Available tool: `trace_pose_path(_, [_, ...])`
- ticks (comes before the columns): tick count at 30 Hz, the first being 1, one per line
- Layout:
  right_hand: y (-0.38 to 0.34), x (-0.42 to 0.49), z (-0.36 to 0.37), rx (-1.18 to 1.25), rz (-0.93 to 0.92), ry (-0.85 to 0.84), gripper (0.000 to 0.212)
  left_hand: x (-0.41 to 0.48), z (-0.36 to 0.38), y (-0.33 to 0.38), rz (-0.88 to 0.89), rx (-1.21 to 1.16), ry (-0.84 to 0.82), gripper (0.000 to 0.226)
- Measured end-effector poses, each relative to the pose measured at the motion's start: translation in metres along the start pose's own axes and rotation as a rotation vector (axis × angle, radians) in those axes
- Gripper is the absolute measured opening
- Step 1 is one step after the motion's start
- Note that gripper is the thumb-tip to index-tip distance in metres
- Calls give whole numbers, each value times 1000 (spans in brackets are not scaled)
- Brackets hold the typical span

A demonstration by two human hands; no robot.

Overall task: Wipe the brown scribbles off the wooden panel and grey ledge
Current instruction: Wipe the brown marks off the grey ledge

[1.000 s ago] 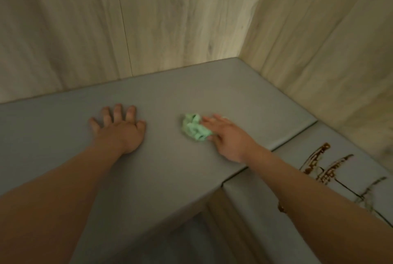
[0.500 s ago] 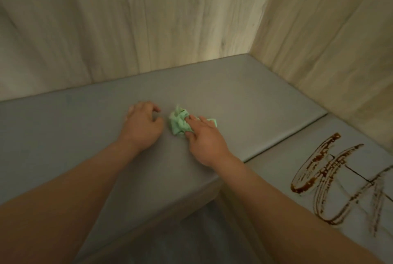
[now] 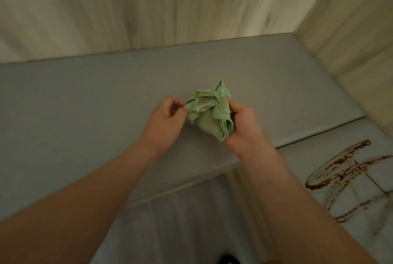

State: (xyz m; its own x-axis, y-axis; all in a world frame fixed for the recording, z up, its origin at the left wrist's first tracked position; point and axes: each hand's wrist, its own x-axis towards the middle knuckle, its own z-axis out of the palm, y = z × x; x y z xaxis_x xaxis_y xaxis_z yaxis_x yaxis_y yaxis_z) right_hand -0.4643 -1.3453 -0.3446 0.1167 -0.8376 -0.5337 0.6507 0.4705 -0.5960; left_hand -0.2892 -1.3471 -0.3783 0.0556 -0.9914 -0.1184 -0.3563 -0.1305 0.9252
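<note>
Head view: both hands hold a crumpled green cloth (image 3: 210, 113) over the middle of the grey ledge (image 3: 85, 104). Left hand (image 3: 163, 119): thumb and fingers pinch the cloth's left edge. Right hand (image 3: 244, 127): fingers curled around the cloth from its right side, grasping the bundle. Brown scribbles (image 3: 344, 178) lie on the lower grey surface, near right, well apart from the cloth. Wooden panel (image 3: 148, 8) stands along the far side and the right side of the ledge.

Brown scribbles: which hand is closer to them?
Right. The right hand grips the cloth up-left of the scribbles; the left hand pinches it farther left.
</note>
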Motion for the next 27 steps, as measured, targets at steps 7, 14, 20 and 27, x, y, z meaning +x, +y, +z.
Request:
trace_pose_path(7, [-37,-63,48,-89,173,-71,54,-46,-37,78,-352,-376,-265,98])
trace_pose_path(14, [-60,-150,141,-419,256,-167,49,-96,-123,158,-218,-99,-259,60])
trace_pose_path(20, [-79,-222,211,-656,182,37,27,-144,-202,232,-425,-212,-113,22])
trace_pose_path(27, [-89,-302,266,-427,164,258,41,-202,-281,303,-742,-992,4,45])
